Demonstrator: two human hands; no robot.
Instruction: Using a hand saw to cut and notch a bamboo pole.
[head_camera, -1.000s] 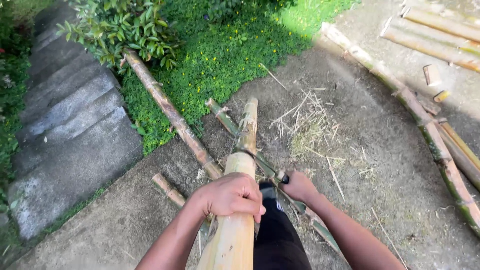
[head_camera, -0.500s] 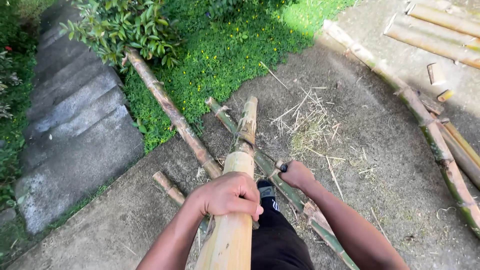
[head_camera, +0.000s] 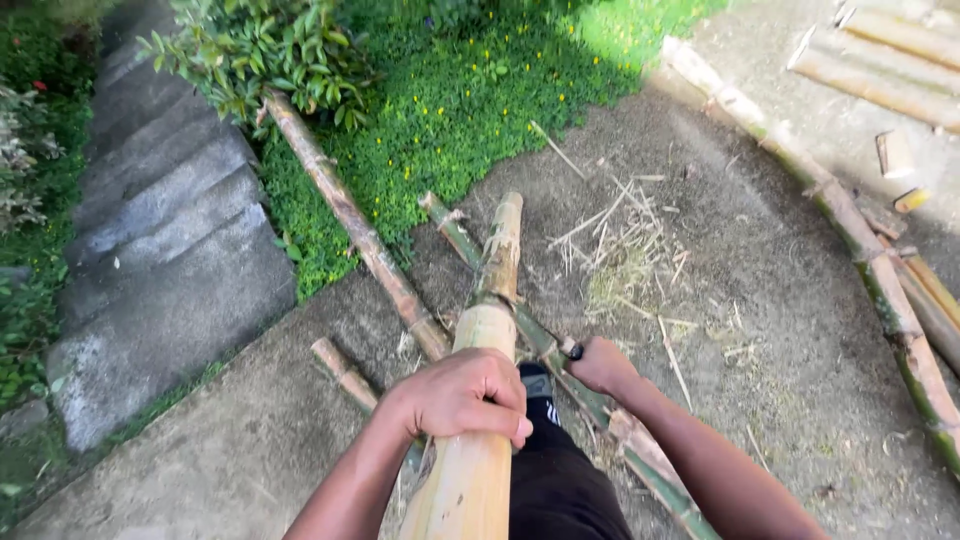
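A thick pale bamboo pole (head_camera: 488, 330) runs from the bottom middle away from me, its far end resting on the ground. My left hand (head_camera: 458, 395) is wrapped over the top of it. My right hand (head_camera: 600, 366) is closed around a dark handle with a metal collar, right beside the pole; the blade, if any, is hidden behind the pole. A thinner greenish bamboo (head_camera: 545, 345) crosses under the pole diagonally. My dark trouser leg (head_camera: 555, 480) shows below.
A long brown bamboo (head_camera: 350, 225) lies at the left against the green plants (head_camera: 450, 100). A short cut piece (head_camera: 343, 372) lies nearby. More bamboo poles (head_camera: 860, 240) lie along the right. Concrete steps (head_camera: 160, 240) descend at the left. Dry shavings (head_camera: 620, 250) litter the ground.
My right hand has shifted slightly along the thin bamboo toward the thick pole. My left hand keeps its grip on the pole.
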